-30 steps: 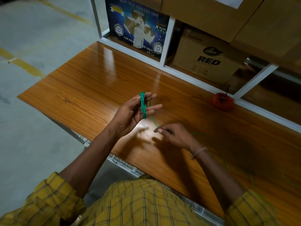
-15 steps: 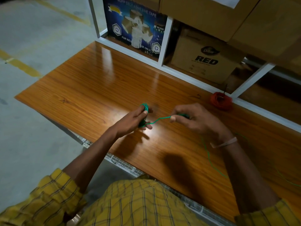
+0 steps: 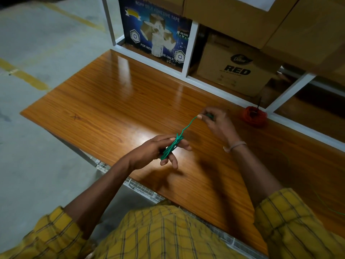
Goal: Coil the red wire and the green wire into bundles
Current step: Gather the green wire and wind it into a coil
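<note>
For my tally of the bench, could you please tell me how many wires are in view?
2. The green wire is wound round the left hand and pinched by the right hand; the red wire lies coiled by the shelf frame.

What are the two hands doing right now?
Left hand: holds the green wire coil looped round its fingers.
Right hand: pinches the green wire's free strand, pulled taut.

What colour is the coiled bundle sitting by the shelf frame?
Red: the bundle shows best, and only, in the head view.
</note>
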The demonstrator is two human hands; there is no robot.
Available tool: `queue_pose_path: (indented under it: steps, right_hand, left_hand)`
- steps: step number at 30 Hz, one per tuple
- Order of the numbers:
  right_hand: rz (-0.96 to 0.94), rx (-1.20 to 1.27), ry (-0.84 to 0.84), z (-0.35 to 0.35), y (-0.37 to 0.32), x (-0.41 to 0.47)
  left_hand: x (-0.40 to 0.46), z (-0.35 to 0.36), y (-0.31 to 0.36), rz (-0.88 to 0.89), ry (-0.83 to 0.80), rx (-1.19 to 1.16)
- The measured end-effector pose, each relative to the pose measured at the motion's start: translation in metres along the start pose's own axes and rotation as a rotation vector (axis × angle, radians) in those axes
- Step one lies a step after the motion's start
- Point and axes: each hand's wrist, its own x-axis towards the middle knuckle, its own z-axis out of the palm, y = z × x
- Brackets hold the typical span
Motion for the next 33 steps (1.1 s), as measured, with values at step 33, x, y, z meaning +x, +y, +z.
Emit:
queue_pose_path:
  steps: [33]
  right_hand:
    - [-0.107,-0.156,-0.3,-0.057,-0.071,-0.037]
  left_hand:
    - [0.016,0.003,0.002,-0.04,0.079,0.118]
